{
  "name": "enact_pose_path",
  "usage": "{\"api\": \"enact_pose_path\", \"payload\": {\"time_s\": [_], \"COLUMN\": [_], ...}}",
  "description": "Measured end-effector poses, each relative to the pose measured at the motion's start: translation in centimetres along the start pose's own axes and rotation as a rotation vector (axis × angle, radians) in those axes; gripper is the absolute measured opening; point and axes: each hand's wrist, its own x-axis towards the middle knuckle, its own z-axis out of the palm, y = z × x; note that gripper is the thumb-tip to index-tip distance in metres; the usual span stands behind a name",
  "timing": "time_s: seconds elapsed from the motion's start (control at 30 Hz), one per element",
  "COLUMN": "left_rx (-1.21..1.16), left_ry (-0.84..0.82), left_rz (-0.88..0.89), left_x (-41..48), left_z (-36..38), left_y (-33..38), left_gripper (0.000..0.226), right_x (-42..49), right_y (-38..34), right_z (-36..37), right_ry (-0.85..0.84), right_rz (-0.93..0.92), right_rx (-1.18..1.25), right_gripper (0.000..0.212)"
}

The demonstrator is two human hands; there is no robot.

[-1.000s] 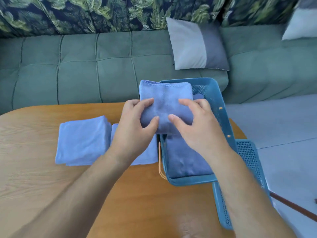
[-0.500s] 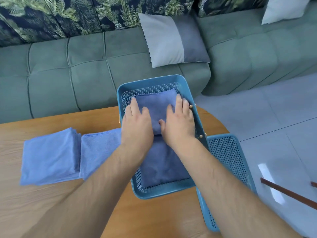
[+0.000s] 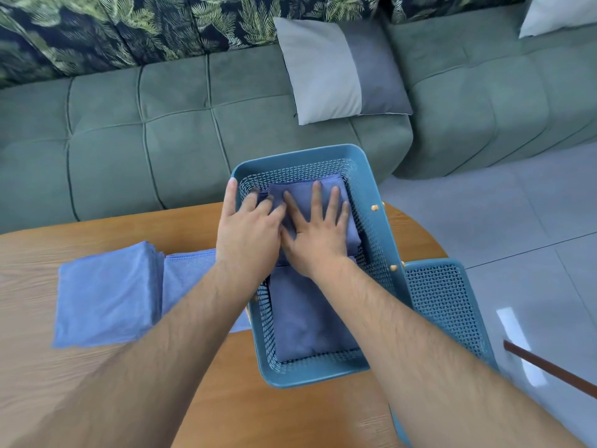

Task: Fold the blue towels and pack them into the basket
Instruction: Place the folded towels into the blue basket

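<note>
A blue mesh basket (image 3: 371, 202) stands on the wooden table's right part. Inside lie two folded blue towels: one in the near half (image 3: 307, 321) and one in the far half (image 3: 326, 192). My right hand (image 3: 318, 234) lies flat, fingers spread, pressing on the far towel. My left hand (image 3: 248, 231) rests beside it at the basket's left wall, with the thumb outside the rim and the fingers on the towel's left edge. A stack of folded blue towels (image 3: 106, 292) sits on the table to the left, with another towel (image 3: 190, 276) partly under my left forearm.
The wooden table (image 3: 284, 412) has a rounded right edge. A blue perforated chair seat (image 3: 445, 305) stands just right of the basket. A green sofa (image 3: 161, 140) with a grey cushion (image 3: 339, 69) runs behind. A brown rod (image 3: 549, 367) crosses the tiled floor at right.
One second ago both hands held a folded towel above the basket. They have lowered it into the far half and now press flat on it; my left thumb has moved outside the rim.
</note>
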Motion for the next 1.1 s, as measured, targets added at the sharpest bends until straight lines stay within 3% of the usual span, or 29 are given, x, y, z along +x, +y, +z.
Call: {"api": "enact_pose_path", "payload": {"time_s": [0.2,0.27,0.37,0.47,0.6,0.77,0.9,1.1], "left_rx": [-0.327,-0.539,-0.672,-0.715,-0.659,-0.713,-0.725,-0.649], "left_ry": [0.129,0.191,0.271,0.190,0.075,-0.200,-0.324,-0.442], "left_rz": [-0.062,-0.147,-0.217,-0.249,-0.279,-0.454,-0.491,-0.560], "left_x": [-0.8,-2.0,-4.2,-7.2,-11.1,-14.9,-16.5,-15.8], "left_z": [-0.5,-1.2,-1.8,-1.6,0.8,4.5,6.2,5.9], "left_y": [-0.1,-0.6,-2.4,-5.0,-8.0,-9.4,-9.4,-8.6], "left_gripper": [0.039,0.045,0.045,0.046,0.050,0.054,0.058,0.061], "right_x": [-2.2,-4.3,-7.4,-9.6,-10.7,-9.7,-9.0,-7.7], "right_y": [0.3,-0.7,-4.0,-8.9,-14.0,-15.4,-16.3,-17.2], "right_z": [-3.5,-5.0,-6.7,-7.3,-4.4,1.0,4.2,5.3], "right_ry": [0.004,0.167,0.502,0.586,0.427,0.033,-0.193,-0.271], "right_rz": [-0.034,-0.043,-0.135,-0.285,-0.358,-0.285,-0.084,0.193], "right_rx": [0.064,0.142,0.311,0.473,0.396,0.241,0.033,-0.001], "right_gripper": [0.060,0.057,0.049,0.038,0.038,0.050,0.073,0.074]}}
